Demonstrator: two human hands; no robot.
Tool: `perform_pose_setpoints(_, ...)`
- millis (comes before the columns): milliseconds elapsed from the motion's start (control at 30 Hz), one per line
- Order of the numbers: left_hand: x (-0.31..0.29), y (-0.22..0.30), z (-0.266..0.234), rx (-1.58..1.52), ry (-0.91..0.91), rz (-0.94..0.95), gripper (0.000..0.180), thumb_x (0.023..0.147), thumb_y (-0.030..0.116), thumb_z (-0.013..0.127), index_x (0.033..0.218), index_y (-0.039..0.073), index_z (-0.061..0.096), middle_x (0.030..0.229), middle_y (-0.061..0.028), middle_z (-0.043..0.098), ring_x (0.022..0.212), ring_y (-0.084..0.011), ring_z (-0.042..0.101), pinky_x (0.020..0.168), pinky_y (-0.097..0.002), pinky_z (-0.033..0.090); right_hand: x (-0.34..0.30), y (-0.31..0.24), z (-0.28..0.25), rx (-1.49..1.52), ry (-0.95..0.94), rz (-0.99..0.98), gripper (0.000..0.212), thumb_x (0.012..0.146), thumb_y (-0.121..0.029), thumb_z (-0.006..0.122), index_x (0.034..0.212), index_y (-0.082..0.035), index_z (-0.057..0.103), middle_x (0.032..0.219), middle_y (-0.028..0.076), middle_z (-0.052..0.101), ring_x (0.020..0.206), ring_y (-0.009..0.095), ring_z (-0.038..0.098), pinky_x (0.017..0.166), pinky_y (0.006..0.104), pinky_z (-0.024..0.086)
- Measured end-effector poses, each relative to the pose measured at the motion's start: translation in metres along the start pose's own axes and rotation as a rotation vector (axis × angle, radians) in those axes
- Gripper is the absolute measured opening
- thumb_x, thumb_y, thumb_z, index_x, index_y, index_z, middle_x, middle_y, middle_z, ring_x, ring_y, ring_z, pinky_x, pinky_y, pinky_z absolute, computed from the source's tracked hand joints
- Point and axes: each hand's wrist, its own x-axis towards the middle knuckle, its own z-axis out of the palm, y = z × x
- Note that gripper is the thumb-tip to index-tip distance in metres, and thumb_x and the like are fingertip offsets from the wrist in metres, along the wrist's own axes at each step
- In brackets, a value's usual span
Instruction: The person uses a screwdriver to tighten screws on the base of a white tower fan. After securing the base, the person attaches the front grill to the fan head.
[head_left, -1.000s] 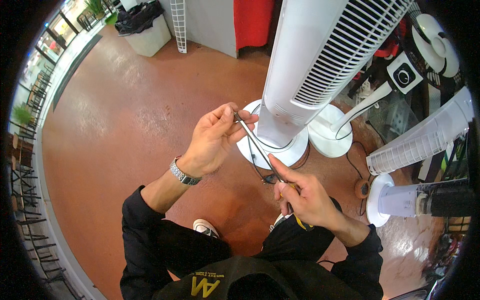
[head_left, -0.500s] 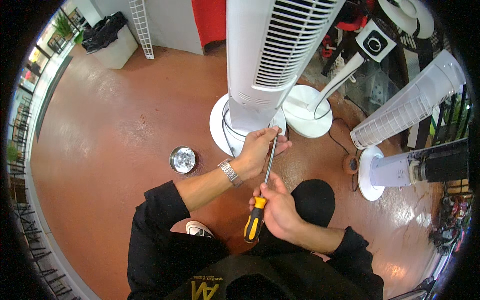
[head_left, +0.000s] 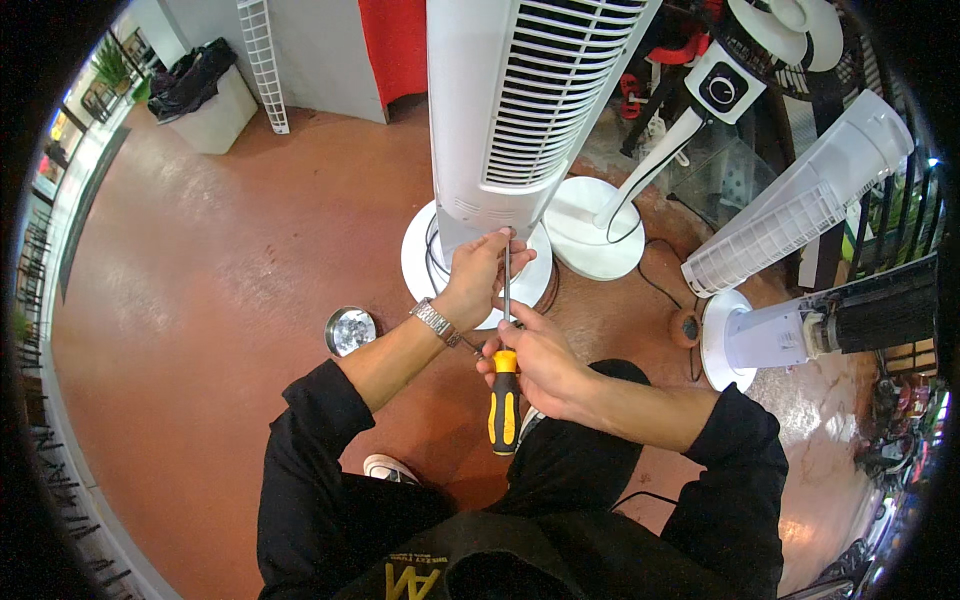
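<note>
Jointly, a screwdriver (head_left: 505,368) is held by left hand (head_left: 474,282) near its twelve-o'clock end, right hand (head_left: 546,366) above its six-o'clock handle.

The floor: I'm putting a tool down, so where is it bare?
The widest bare floor is left of the metal dish, toward the bin. Only a narrow strip is free between dish and tower fan. Right of that fan is crowded: pedestal fan, grille cover, opened fan.
</note>
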Motion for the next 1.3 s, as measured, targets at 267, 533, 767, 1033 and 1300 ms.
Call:
perform_pose_setpoints(267, -0.011, 0.004, -0.007, -0.028, -0.046, 0.006, 0.033, 0.094, 0.021, 0.053, 0.114, -0.005, 0.05, 0.105, -0.0163, 0.059, 0.094, -0.02, 0.064, 0.076, -0.0231, 0.054, 0.009, 0.005, 0.007, -0.033, 0.034, -0.024, 0.035, 0.102, -0.016, 0.033, 0.136, -0.012, 0.032, 0.089, 0.008, 0.05, 0.077, 0.018, 0.057, 0.065, 0.0322, 0.049)
perform_pose_setpoints(533, 0.0, 0.015, -0.026, 0.22, -0.295, -0.037, 0.041, 0.094, 0.019, 0.051, 0.123, -0.008, 0.044, 0.117, -0.0142, 0.054, 0.107, -0.0232, 0.055, 0.091, -0.0324, 0.049, 0.014, -0.001, 0.007, 0.116, 0.08, -0.06, 0.031, 0.101, -0.016, 0.036, 0.132, -0.013, 0.038, 0.083, 0.008, 0.054, 0.067, 0.017, 0.058, 0.056, 0.0308, 0.048)
perform_pose_setpoints(767, -0.001, 0.001, -0.022, 0.198, -0.211, -0.034, 0.037, 0.095, 0.019, 0.046, 0.126, -0.002, 0.048, 0.114, -0.0116, 0.058, 0.103, -0.0213, 0.058, 0.092, -0.0329, 0.047, 0.045, 0.016, -0.005, 0.074, 0.04, -0.141, 0.043, 0.096, -0.013, 0.037, 0.139, -0.012, 0.032, 0.077, 0.008, 0.054, 0.06, 0.017, 0.055, 0.051, 0.0327, 0.048)
perform_pose_setpoints(1033, 0.009, -0.008, -0.047, 0.294, -0.157, 0.039, 0.036, 0.096, 0.019, 0.051, 0.122, -0.006, 0.052, 0.101, -0.0071, 0.059, 0.089, -0.0136, 0.057, 0.076, -0.0231, 0.046, 0.029, 0.018, 0.007, 0.033, 0.107, -0.132, 0.026, 0.089, -0.006, 0.032, 0.11, 0.001, 0.046, 0.072, 0.014, 0.056, 0.047, 0.022, 0.057, 0.037, 0.0335, 0.046)
perform_pose_setpoints(1300, 0.001, 0.006, -0.028, 0.352, -0.107, 0.09, 0.031, 0.094, 0.018, 0.055, 0.116, -0.005, 0.055, 0.097, -0.0063, 0.059, 0.083, -0.0125, 0.056, 0.076, -0.0252, 0.047, 0.018, 0.027, 0.01, -0.191, 0.195, -0.125, 0.032, 0.079, -0.004, 0.053, 0.11, 0.005, 0.049, 0.088, 0.016, 0.058, 0.072, 0.024, 0.059, 0.06, 0.0388, 0.049)
